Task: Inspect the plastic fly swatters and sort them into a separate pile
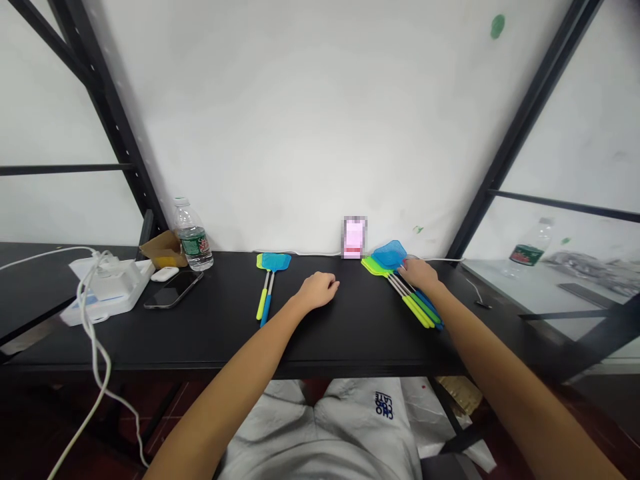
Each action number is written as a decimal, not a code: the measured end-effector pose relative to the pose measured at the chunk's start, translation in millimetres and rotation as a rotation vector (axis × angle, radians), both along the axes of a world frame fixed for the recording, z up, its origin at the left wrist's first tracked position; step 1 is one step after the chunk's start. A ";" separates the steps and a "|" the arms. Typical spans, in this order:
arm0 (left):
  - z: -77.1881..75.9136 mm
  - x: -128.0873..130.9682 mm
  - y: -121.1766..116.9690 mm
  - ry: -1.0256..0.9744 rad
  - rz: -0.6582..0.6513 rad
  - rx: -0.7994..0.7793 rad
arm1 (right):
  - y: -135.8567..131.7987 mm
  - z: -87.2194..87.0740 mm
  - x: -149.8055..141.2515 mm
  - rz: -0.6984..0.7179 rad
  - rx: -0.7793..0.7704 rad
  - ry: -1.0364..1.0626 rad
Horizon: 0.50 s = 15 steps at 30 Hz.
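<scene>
My left hand (319,291) rests on the black desk with its fingers curled in; nothing shows in it. To its left, two fly swatters lie side by side, one yellow-green (261,303) and one blue (267,310), their heads overlapping toward the wall. On the right, my right hand (421,275) is closed at the neck of a fly swatter in a fanned pile. This pile has blue heads (390,254) over yellow-green heads (375,267), with yellow-green, green and blue handles (423,310) pointing toward me. My fingers hide part of the pile.
A phone (354,237) with a lit, blurred screen leans on the wall. At left are a water bottle (193,237), a cardboard box (165,250), a small white case (165,274), a dark phone (174,289) and a white power strip (113,293) with cables. Black metal posts stand either side.
</scene>
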State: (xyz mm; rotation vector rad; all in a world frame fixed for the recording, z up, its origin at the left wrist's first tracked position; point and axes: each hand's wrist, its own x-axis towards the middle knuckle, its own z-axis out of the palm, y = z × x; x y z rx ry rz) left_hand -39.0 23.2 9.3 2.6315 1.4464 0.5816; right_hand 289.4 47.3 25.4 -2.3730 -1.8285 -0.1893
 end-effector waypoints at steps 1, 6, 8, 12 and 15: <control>0.2 0.1 -0.3 0.003 0.002 0.001 | -1.4 0.9 -2.0 -0.010 0.004 -0.003; 1.8 0.7 -2.5 0.046 0.036 0.006 | -5.6 5.4 -9.8 -0.041 0.031 -0.016; 3.7 0.4 -3.3 0.075 0.100 0.033 | -8.5 7.3 -17.3 -0.058 0.089 -0.040; 10.3 -5.4 -2.8 0.060 0.360 0.165 | -15.0 8.1 -52.9 -0.013 0.272 -0.087; 14.8 -16.9 1.4 0.032 0.581 0.232 | -16.5 2.0 -96.4 0.067 0.269 -0.050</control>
